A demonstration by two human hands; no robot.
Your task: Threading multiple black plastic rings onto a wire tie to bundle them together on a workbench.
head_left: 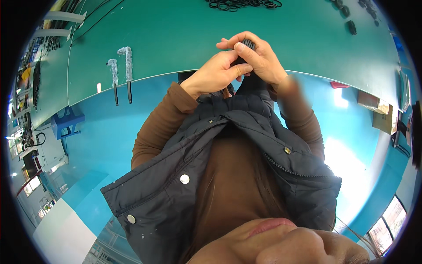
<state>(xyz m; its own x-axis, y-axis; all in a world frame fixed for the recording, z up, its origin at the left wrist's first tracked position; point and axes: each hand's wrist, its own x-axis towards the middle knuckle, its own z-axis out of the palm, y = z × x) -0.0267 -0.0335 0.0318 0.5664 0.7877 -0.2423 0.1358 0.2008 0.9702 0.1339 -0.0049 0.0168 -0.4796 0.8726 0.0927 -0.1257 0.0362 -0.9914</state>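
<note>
1. Left hand [214, 72]: clamped on the near part of a black ribbed bundle [250, 43], thumb along one side (how far the fingers wrapped, couldn't tell).
2. Right hand [265, 59]: clamped on the same bundle from the other side, thumb against it, fingers curled over the far end. Hands were touching.
3. Bundle sat between both hands at the near edge of the green tabletop [176, 42] (stacked rings or one ribbed piece, couldn't tell; mostly covered).
4. Loose black rings [241, 4] lay in a pile beyond the hands.
5. Two L-shaped hex keys, a longer one [129, 66] and a shorter one [113, 72], lay left, film-wrapped, bare ends overhanging the edge.
</note>
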